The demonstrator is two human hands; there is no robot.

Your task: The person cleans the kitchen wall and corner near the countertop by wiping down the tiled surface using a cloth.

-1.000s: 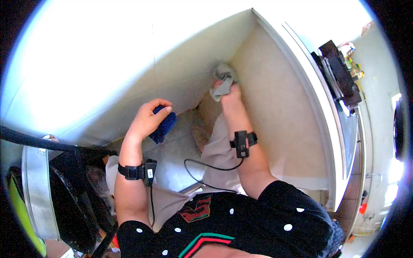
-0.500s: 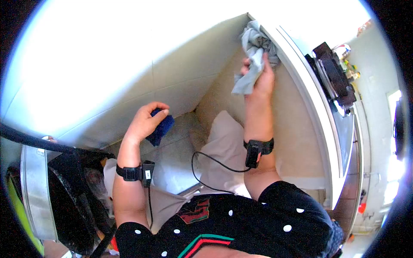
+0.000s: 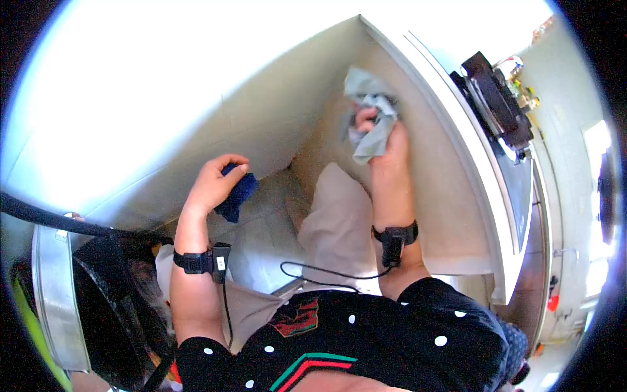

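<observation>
My right hand [image 3: 382,130] is closed around a crumpled light grey cloth [image 3: 369,85], with folds of it sticking out above and below the fingers. The cloth is against or just in front of the beige side panel [image 3: 431,170] under the white counter edge; whether it touches cannot be made out. Lower on the left, my left hand [image 3: 219,179] grips a dark blue cloth [image 3: 238,195] that hangs below the thumb and fingers. This hand is close to the pale tiled wall [image 3: 261,117]. Black straps with small boxes sit on both forearms.
A black gas stove [image 3: 499,98] stands on the counter [image 3: 450,124] to the right. At the left are a metal post [image 3: 55,294], a black hose [image 3: 52,215] and dark bags [image 3: 117,307]. A thin black cable [image 3: 313,266] loops between the arms. The tiled floor [image 3: 261,228] lies below.
My right hand has come down and slightly left with the grey cloth, away from the corner under the counter edge. My left hand has barely shifted, still holding the blue cloth.
</observation>
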